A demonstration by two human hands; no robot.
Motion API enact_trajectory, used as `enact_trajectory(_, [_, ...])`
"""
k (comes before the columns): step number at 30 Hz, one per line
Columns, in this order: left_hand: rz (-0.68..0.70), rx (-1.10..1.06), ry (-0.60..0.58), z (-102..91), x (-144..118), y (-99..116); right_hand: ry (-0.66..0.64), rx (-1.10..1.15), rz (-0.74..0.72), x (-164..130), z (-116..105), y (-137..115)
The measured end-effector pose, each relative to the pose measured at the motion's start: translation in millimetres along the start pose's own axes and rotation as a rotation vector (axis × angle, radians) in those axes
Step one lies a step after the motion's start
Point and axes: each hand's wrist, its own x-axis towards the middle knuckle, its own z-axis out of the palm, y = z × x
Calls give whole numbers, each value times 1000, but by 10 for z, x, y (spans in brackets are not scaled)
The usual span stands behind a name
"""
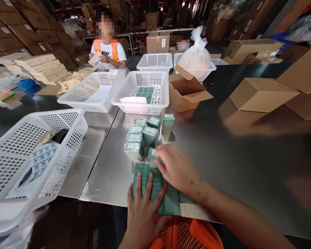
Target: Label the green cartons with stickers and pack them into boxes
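Several flat green cartons (171,200) lie side by side at the near edge of the steel table (111,166). My left hand (142,214) rests flat on them with fingers spread. My right hand (176,167) reaches over them and touches a small green box (152,153) lying on its side. Just beyond stands a cluster of small green boxes (141,136), some wrapped in clear film, with one taller green box (168,123) upright at the right of the cluster.
A white mesh basket (20,162) with label sheets sits at left. Two more white baskets (141,103) (89,93) stand farther back, and an open cardboard box (186,93) beside them. Closed cartons (261,94) lie right. A person in an orange vest (107,48) works across the table.
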Motion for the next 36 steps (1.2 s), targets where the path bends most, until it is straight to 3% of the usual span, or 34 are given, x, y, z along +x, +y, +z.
enact_trajectory(2, [8,2,-2,10,4,-8,133,-6,180,-270,-150,156])
enact_trajectory(4, [11,-3,-10,13,12,-14,243,-87,451,-619,-281,324])
enact_trajectory(5, [14,-4,-15,15,17,-17,240,-116,589,-811,-322,388])
enact_trajectory(8, [33,6,-19,15,27,-32,38,-82,816,-1348,-357,447])
enact_trajectory(11, [52,19,-11,3,32,-57,-261,-46,740,-1578,-403,391])
enact_trajectory(12, [56,21,-7,-5,32,-65,-301,-82,668,-1543,-439,389])
enact_trajectory(14, [61,27,-3,-21,30,-77,-251,-196,533,-1291,-517,453])
enact_trajectory(17, [60,45,-4,-32,23,-75,-51,-230,386,-565,-535,677])
enact_trajectory(19, [54,62,-3,-24,18,-67,-10,-161,268,8,-431,828])
enact_trajectory(22, [53,97,15,4,16,-60,-225,-124,67,730,-145,947])
enact_trajectory(25, [63,122,37,31,20,-64,-433,-128,-12,1101,142,974])
enact_trajectory(28, [66,132,40,44,28,-74,-385,-120,5,1126,248,1042])
enact_trajectory(31, [78,119,46,47,34,-86,-284,-121,89,879,114,1242])
enact_trajectory(33, [94,101,56,55,29,-98,-111,-47,290,570,-55,1424])
enact_trajectory(36, [105,78,67,94,8,-125,236,105,765,-101,-293,1624])
